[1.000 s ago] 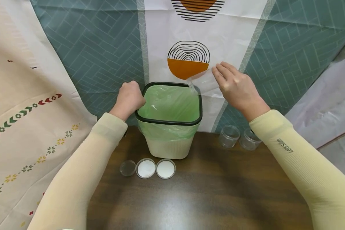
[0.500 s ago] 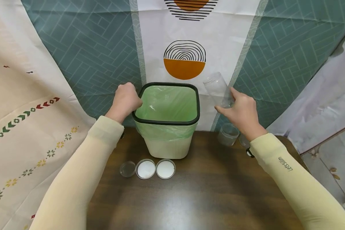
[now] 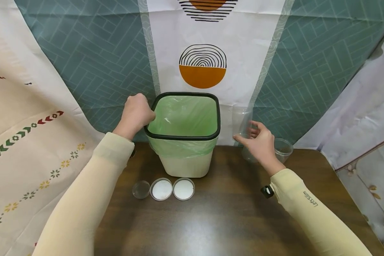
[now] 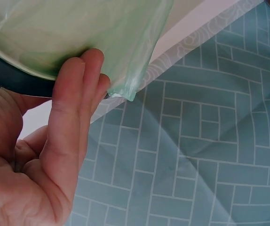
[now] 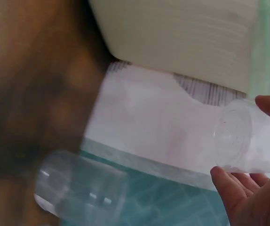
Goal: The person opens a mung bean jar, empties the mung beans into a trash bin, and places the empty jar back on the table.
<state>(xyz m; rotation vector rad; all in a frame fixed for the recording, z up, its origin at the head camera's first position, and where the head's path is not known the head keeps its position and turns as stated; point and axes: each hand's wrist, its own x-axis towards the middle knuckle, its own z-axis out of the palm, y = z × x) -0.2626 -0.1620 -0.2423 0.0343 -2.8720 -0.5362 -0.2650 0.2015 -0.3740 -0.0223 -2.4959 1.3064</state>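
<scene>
My left hand [image 3: 135, 114] grips the black rim [image 3: 182, 137] of a cream trash bin [image 3: 185, 165] at its left side. In the left wrist view its fingers [image 4: 68, 108] lie over the rim against the green bag [image 4: 125, 52]. To the right of the bin, my right hand [image 3: 258, 144] holds a clear plastic jar [image 3: 242, 117] upright near its base, raised above the table. The right wrist view shows that jar [image 5: 236, 134] between thumb and fingers. Below it stands another clear jar [image 3: 249, 155], partly hidden by the hand. A further jar [image 3: 283, 147] stands right of the wrist.
Three small round lids sit in a row before the bin: a clear lid [image 3: 141, 189] and two with white faces, a left one [image 3: 161, 189] and a right one [image 3: 184, 188]. Patterned cloth [image 3: 115, 53] hangs behind the brown table [image 3: 224, 213].
The jar in my right hand was tipped over the bin's right edge. It has swung away to the right, turned upright and come lower. My left hand stays on the rim.
</scene>
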